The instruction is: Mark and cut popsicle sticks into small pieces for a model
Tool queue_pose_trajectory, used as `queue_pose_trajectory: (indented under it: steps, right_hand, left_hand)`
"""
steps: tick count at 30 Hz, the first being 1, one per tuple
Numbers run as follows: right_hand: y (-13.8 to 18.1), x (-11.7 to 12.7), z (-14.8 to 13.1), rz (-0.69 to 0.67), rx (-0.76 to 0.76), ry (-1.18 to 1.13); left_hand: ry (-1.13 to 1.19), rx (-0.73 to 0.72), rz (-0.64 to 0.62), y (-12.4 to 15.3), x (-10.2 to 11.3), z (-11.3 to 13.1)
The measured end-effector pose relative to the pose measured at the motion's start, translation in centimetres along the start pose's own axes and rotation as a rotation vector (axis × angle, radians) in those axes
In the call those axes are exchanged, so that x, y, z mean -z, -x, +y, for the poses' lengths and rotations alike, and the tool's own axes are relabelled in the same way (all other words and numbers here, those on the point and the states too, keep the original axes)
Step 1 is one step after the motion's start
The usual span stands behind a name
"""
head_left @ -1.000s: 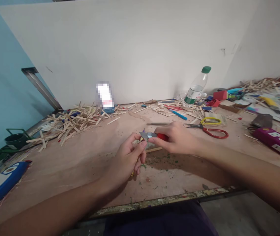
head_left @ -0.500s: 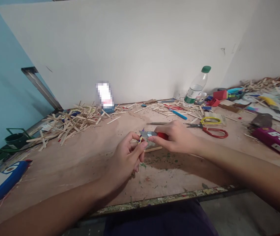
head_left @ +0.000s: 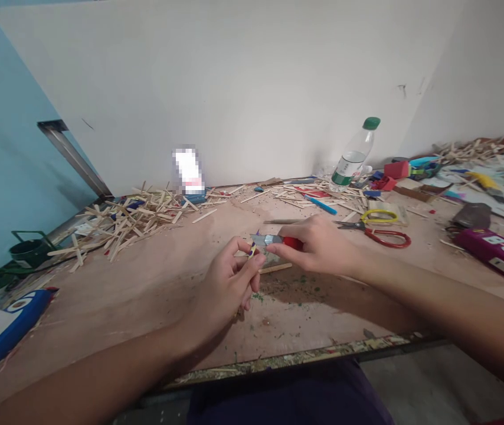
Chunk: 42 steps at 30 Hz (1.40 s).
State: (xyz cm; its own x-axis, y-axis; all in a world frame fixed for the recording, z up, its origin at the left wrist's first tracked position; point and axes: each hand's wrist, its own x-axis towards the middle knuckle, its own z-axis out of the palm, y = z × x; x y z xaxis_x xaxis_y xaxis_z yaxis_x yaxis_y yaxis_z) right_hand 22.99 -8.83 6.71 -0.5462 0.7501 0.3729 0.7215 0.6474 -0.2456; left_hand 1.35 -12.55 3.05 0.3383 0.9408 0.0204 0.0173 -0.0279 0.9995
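My right hand (head_left: pixel 320 245) grips a red-handled utility knife (head_left: pixel 278 240), its silver blade pointing left. The fingers of my left hand (head_left: pixel 229 283) are pinched round a small striped stick-like piece (head_left: pixel 252 250), yellow and dark, held just under the blade tip. Both hands hover low over the middle of the wooden table (head_left: pixel 146 295). A pale wooden stick (head_left: pixel 276 268) lies flat on the table right below the knife. Green shavings (head_left: pixel 298 286) are scattered on the surface under my right wrist.
A heap of wooden sticks (head_left: pixel 128 218) lies at the back left. Red-and-yellow scissors (head_left: pixel 378 230), a blue pen (head_left: pixel 320 205) and a green-capped bottle (head_left: pixel 353 156) stand behind my right hand. A purple power strip (head_left: pixel 497 254) sits at the right. The table's front edge (head_left: pixel 300 357) runs near my lap.
Both hands stay together over the table; the knife and the striped piece have shifted only slightly, with the view rising a little.
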Motion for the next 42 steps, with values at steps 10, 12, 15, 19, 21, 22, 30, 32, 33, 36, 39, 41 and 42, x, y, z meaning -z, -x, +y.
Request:
queue_pose_trajectory:
  steps: [10, 12, 15, 19, 21, 22, 30, 32, 33, 36, 39, 41, 42]
  right_hand:
    - [0.0, -0.2, 0.1, 0.047, 0.012, 0.010]
    - [-0.1, -0.2, 0.4, 0.089, 0.002, 0.003]
    - [-0.3, 0.1, 0.9, 0.158, -0.019, -0.010]
    - [-0.4, 0.4, 1.0, 0.191, -0.033, -0.037]
    - [-0.3, 0.5, 0.8, 0.198, -0.036, -0.057]
    - [-0.3, 0.5, 0.7, 0.201, -0.034, -0.065]
    - [0.0, 0.3, 0.2, 0.120, 0.029, -0.080]
    - [0.1, 0.2, 0.3, 0.087, 0.036, -0.070]
    - [0.1, 0.1, 0.3, 0.073, 0.041, -0.064]
    - [0.1, 0.0, 0.3, 0.038, 0.062, -0.064]
    - [0.1, -0.1, 0.3, 0.020, 0.088, -0.068]
    - [0.1, -0.1, 0.4, 0.022, 0.100, -0.057]
    - [0.1, -0.2, 0.4, 0.025, 0.105, -0.053]
  left_hand:
    - [0.001, -0.002, 0.000, -0.1, 0.1, -0.3]
    - [-0.011, 0.012, 0.002, 0.0, -0.1, -0.4]
    - [-0.021, 0.055, -0.002, 0.5, -0.3, -0.3]
    - [-0.012, 0.043, 0.004, 0.7, -0.3, -0.2]
    - [0.001, 0.034, 0.003, 0.5, -0.3, -0.1]
    - [0.011, 0.038, -0.002, 0.4, -0.3, -0.1]
    - [0.109, 0.040, -0.027, 0.0, -0.2, -0.2]
    - [0.131, 0.019, -0.031, 0.0, -0.2, -0.2]
    - [0.140, 0.014, -0.031, 0.0, -0.2, -0.3]
    - [0.147, 0.015, -0.030, 0.0, -0.3, -0.3]
    - [0.136, 0.008, -0.038, 0.1, -0.3, -0.4]
    - [0.133, -0.004, -0.048, 0.1, -0.3, -0.5]
    - [0.134, -0.008, -0.052, 0.1, -0.3, -0.6]
